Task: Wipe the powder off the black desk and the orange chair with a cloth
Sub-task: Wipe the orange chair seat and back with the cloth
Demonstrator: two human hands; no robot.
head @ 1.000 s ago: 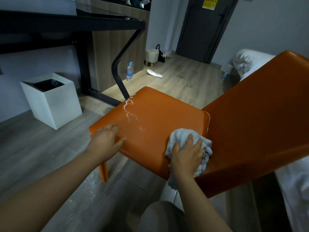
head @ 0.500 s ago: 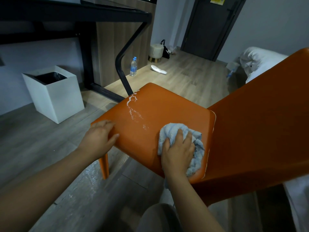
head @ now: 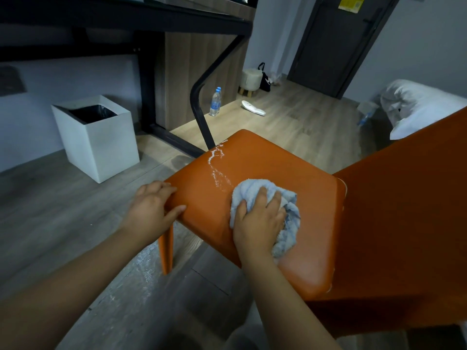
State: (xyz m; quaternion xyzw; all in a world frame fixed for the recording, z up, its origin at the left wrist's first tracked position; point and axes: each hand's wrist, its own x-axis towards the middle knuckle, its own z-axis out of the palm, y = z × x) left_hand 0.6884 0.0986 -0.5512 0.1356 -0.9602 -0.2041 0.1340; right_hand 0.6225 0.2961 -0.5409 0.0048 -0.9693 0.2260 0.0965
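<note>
The light blue cloth (head: 290, 215) lies bunched under the right hand (head: 257, 221), pressed onto the seat of the orange chair (head: 290, 162). Folds of it bulge out beyond the fingertips and along the little-finger side. The fingers curl down into the terry folds and the thumb digs in at the near edge, so the hand is clamped on the cloth, palm down.

Just beyond the cloth's far edge, a thin white trail of powder (head: 217, 170) runs away from the hand to the seat's far corner; the nearest grains touch the cloth or lie just beside it.

The left hand (head: 151, 210) grips the seat's corner to the left of the cloth hand. Its fingers wrap over the edge and its thumb lies along the seat's near rim.

More white dust speckles the floor (head: 145, 271) below the left wrist, beside the chair leg. The black desk (head: 126, 18) stands well beyond both hands, with a white bin (head: 101, 147) under it and a water bottle (head: 215, 102) by its leg.
</note>
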